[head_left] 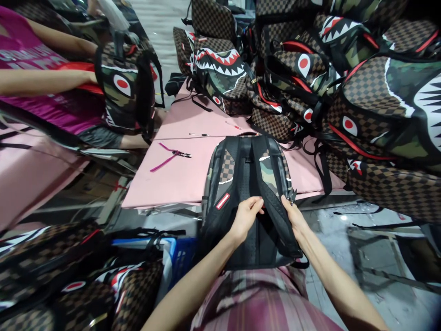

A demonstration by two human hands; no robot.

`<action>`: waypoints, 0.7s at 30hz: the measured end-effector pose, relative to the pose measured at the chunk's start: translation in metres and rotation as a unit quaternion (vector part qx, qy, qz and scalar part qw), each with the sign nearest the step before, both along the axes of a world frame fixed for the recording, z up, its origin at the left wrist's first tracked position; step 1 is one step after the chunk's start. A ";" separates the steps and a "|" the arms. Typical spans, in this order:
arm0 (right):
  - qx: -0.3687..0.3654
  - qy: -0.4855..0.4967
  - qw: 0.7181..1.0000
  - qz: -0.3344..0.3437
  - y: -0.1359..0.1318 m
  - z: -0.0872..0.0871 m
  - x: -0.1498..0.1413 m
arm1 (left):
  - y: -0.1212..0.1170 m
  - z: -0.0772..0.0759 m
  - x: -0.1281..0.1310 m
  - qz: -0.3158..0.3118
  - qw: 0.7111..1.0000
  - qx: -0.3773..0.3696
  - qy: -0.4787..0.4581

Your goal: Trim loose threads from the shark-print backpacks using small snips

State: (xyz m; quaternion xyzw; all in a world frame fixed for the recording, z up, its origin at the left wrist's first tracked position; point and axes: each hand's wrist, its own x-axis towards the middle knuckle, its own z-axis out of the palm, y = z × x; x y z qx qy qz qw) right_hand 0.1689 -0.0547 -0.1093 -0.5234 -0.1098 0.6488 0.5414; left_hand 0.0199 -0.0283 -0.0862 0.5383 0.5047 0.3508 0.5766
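Note:
A backpack [245, 184] with black back panel and shoulder straps leans across the pink table's front edge and down to my lap, its strap side facing me. Camouflage and brown check patches show on it, and a small red label sits on the left strap. My left hand [246, 216] is over the middle of the back panel, fingers curled and pinched together; whatever they hold is too small to make out. On the right shoulder strap [275, 211] my right hand [292, 212] is closed, thumb in front and the other fingers mostly hidden behind.
On the pink table [161, 184] lie purple-handled nippers [177, 153] and a pen [200, 134]. Finished-looking backpacks [296, 69] are heaped at the back and right. More bags [86, 276] lie lower left by a blue crate [182, 253]. A co-worker [44, 78] handles another backpack [120, 87].

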 end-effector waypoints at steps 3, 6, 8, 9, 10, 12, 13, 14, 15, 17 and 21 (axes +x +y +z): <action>0.008 -0.055 0.998 0.029 0.003 0.002 0.008 | 0.008 0.000 0.015 -0.013 0.983 -0.122 -0.138; 0.039 -0.228 0.972 0.050 0.003 0.009 0.023 | 0.011 0.001 0.021 0.001 0.974 -0.156 -0.167; 0.062 -0.430 0.900 0.042 -0.003 0.017 0.031 | 0.012 0.002 0.024 0.018 0.973 -0.159 -0.165; 0.068 -0.530 0.844 0.035 -0.008 0.023 0.034 | 0.012 0.002 0.026 0.025 0.973 -0.161 -0.164; 0.073 -0.614 0.785 0.034 -0.014 0.028 0.034 | 0.013 0.002 0.028 0.032 0.972 -0.165 -0.164; 0.095 -0.723 0.682 0.056 -0.026 0.038 0.031 | 0.014 0.002 0.031 0.038 0.970 -0.173 -0.168; 0.115 -0.754 0.643 0.069 -0.031 0.042 0.027 | 0.014 0.002 0.032 0.037 0.968 -0.177 -0.172; 0.136 -0.778 0.608 0.076 -0.036 0.044 0.023 | 0.015 0.003 0.033 0.037 0.967 -0.179 -0.177; 0.151 -0.798 0.579 0.075 -0.039 0.045 0.020 | 0.015 0.003 0.034 0.038 0.966 -0.180 -0.180; 0.162 -0.826 0.538 0.054 -0.041 0.044 0.014 | 0.015 0.003 0.035 0.039 0.965 -0.181 -0.186; 0.155 -0.849 0.505 0.028 -0.040 0.040 0.012 | 0.015 0.004 0.036 0.039 0.964 -0.182 -0.192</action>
